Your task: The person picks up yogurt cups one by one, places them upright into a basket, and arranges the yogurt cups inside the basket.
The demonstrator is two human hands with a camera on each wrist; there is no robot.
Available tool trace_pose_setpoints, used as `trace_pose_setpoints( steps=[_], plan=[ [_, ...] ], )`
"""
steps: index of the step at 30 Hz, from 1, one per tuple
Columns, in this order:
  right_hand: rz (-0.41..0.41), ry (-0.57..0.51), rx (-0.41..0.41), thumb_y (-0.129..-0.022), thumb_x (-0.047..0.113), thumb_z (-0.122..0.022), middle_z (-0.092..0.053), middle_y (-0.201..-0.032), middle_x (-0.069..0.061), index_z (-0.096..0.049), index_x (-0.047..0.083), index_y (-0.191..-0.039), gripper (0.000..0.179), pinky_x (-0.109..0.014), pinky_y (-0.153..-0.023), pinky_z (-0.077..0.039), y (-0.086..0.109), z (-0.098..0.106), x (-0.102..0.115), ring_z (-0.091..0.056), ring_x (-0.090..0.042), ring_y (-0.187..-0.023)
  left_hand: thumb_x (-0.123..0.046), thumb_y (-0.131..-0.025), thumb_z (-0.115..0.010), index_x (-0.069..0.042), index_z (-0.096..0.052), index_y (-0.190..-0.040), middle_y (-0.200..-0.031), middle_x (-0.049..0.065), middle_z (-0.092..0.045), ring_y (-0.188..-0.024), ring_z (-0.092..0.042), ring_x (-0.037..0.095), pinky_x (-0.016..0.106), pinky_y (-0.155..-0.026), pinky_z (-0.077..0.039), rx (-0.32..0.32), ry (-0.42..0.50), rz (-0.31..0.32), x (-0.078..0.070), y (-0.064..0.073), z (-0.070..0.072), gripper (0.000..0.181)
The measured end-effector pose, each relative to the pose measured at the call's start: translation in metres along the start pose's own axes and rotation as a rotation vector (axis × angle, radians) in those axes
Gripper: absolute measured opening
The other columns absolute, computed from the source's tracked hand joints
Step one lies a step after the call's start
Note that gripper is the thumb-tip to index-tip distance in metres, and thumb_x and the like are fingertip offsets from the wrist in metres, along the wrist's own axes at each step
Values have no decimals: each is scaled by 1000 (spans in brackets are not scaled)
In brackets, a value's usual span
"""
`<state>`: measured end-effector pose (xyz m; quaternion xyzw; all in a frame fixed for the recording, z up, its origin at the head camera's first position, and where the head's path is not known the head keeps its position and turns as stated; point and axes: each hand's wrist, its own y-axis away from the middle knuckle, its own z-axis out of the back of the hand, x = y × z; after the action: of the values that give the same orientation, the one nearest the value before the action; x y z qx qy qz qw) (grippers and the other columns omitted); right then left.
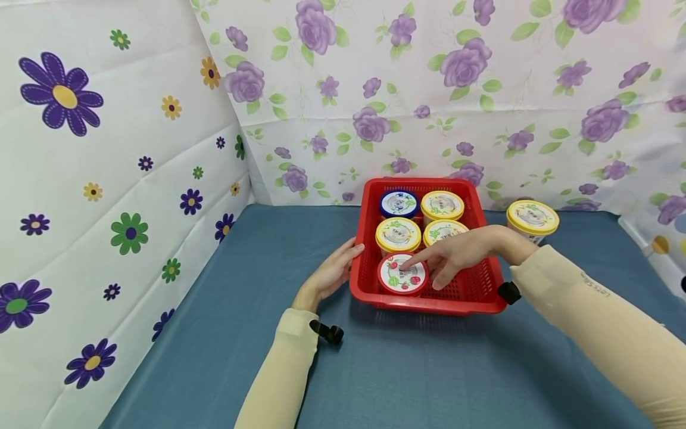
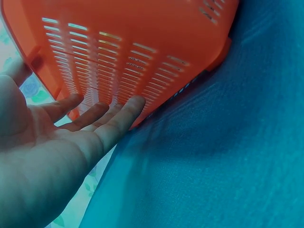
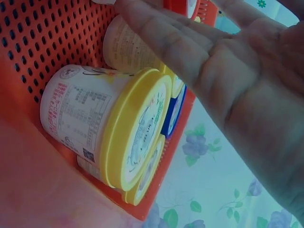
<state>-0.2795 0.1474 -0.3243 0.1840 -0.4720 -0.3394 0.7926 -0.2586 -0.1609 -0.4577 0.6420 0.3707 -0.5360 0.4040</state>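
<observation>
A red plastic basket (image 1: 393,302) with slotted sides holds several lidded tubs. My left hand (image 1: 334,271) is at its left side, straight fingers against the outer wall and thumb at the rim, as the left wrist view also shows. My right hand (image 1: 455,253) reaches in over the basket, its index finger extended onto the lid of the red-lidded tub (image 1: 393,280) at the front left. Behind that stands a yellow-lidded tub (image 1: 398,234). Beside it another yellow-lidded tub (image 3: 135,137) is partly covered by the right hand in the head view.
At the back of the basket are a blue-lidded tub (image 1: 399,204) and a yellow-lidded tub (image 1: 442,205). One more yellow-lidded tub (image 1: 532,218) stands outside, right of the basket. Blue cloth (image 1: 418,381) covers the table, and flowered sheets (image 1: 343,89) hang behind and at left.
</observation>
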Motion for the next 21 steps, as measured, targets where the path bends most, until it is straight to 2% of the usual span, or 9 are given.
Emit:
trace_pose_setpoints(
  steps=[7, 14, 21],
  plan=[
    [-15, -44, 35, -90, 29, -81, -44, -155, -7, -37, 40, -162, 84, -50, -106, -51, -5, -1, -3, -41, -33, -141, -41, -109, -52, -22, -32, -163, -155, 8, -51, -134, -56, 28, 46, -110, -48, -10, 7, 9, 0, -1, 0, 62],
    [-8, -8, 73, -95, 28, -76, -34, -162, -7, -30, 43, -164, 84, -47, -108, -49, -9, -2, -3, -35, -34, -145, -42, -108, -53, -22, -32, -163, -154, 8, -52, -133, -57, 28, 46, -110, -48, -18, 3, 10, 1, 0, 0, 62],
    [-17, 11, 42, -95, 31, -75, -36, -160, -6, -34, 46, -161, 79, -49, -108, -49, -6, 0, -2, -34, -32, -145, -43, -108, -53, -22, -32, -163, -153, 8, -53, -132, -58, 27, 45, -110, -48, -9, 2, 8, 0, -1, 0, 62]
  ],
)
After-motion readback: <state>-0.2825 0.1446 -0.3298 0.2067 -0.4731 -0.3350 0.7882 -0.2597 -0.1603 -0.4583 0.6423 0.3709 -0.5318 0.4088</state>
